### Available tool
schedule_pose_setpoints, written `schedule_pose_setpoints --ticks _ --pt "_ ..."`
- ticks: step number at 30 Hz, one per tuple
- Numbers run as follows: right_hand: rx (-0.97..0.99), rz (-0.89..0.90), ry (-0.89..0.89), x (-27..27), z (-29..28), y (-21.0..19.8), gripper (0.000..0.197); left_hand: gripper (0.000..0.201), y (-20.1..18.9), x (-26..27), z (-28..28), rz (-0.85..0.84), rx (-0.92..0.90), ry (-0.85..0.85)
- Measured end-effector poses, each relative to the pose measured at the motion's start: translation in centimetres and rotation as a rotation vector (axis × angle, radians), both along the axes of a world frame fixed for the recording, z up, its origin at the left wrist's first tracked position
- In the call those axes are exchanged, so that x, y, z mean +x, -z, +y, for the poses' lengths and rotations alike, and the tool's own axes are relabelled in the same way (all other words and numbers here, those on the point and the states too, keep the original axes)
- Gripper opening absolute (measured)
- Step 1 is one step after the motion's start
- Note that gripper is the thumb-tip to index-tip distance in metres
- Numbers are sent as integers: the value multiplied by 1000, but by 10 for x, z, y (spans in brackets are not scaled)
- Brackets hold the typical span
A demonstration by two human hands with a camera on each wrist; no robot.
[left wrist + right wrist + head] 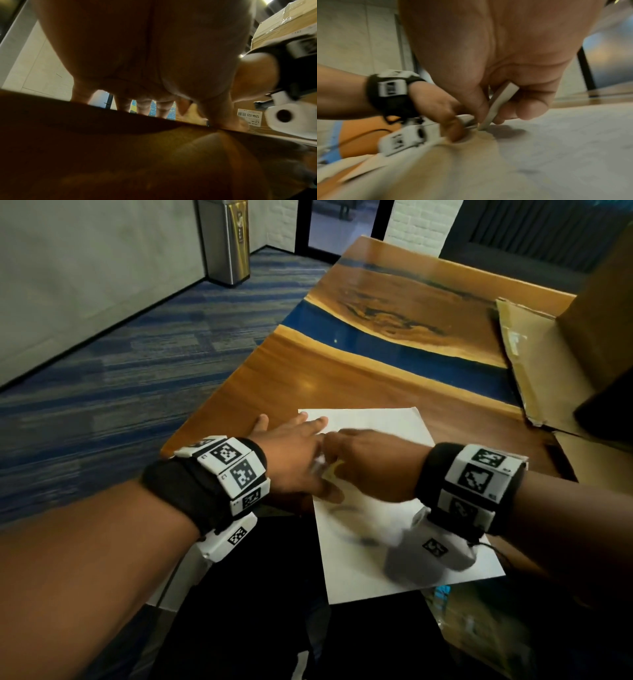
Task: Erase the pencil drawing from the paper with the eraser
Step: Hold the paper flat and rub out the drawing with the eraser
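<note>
A white sheet of paper (387, 570) lies on the wooden table (308, 364), its near part past the table's edge. Faint pencil marks (356, 537) show on it near my right wrist. My left hand (291, 446) lies flat, fingers spread, pressing the paper's left edge. My right hand (359, 460) pinches a flat white eraser (498, 106) between thumb and fingers, its lower corner on the paper (556, 142) right beside my left thumb (453, 129). In the left wrist view my left hand's fingers (145, 106) stand straight on the tabletop, with the right hand (254, 81) close by.
An open cardboard box (555, 364) with its flap down takes up the table's right side. The table (219, 409) ends at its left edge above blue carpet. A steel bin (224, 237) stands by the far wall.
</note>
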State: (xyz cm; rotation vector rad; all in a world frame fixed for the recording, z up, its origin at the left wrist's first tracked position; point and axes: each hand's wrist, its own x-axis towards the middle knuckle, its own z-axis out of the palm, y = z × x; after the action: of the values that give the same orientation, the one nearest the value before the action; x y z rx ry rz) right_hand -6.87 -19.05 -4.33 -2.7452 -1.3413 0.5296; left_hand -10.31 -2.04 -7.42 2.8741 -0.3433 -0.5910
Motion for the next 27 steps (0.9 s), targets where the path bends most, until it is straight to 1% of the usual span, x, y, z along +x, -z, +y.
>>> schedule_pose_setpoints --ticks 1,2,5,6,7,9,10,11,12,14,15,18,19,20,22,23,24,27 --pt "6 43 -49 -6 1 1 24 105 -1 0 0 1 -7 -2" --pt "-2 45 -49 -4 1 1 24 106 -1 1 0 -1 -4 0" --pt "-65 -86 150 21 -6 -4 18 108 3 2 -1 -3 30 11" --pt "-77 -103 174 22 -8 -5 17 109 3 2 0 2 37 10" --pt "-72 -77 148 18 -8 -5 16 110 3 3 0 6 37 9" --pt "-68 16 4 2 -4 -4 15 112 1 4 2 14 24 2" --pt "-80 53 -35 -1 -4 -3 13 113 0 5 2 18 24 3" --pt "-86 46 -24 2 -5 -3 11 113 -1 6 1 17 35 9" --pt "-89 16 31 9 -8 -5 10 113 -2 7 0 15 52 16" --pt "-91 -74 122 18 -15 -7 14 111 -1 7 -1 6 86 31" --pt "-85 -82 115 16 -17 -6 16 111 -2 7 -1 6 95 34" --pt "-90 35 -51 -5 -13 -4 17 111 -6 7 -1 23 81 21" --pt "-97 52 -68 -5 -14 -3 17 111 -7 8 -2 27 87 21" --pt "-96 34 -34 1 -15 -5 17 111 -8 8 -3 26 99 25" --pt "-80 -41 90 12 -21 -7 17 111 -8 8 -5 22 124 37" --pt "-77 -73 114 13 -22 -7 18 111 -7 8 -4 22 131 38" --pt "-71 -64 97 9 -22 -6 18 112 -6 9 -4 24 132 34" --pt "-93 46 -50 -7 -17 -2 18 115 -5 9 -2 36 113 21"
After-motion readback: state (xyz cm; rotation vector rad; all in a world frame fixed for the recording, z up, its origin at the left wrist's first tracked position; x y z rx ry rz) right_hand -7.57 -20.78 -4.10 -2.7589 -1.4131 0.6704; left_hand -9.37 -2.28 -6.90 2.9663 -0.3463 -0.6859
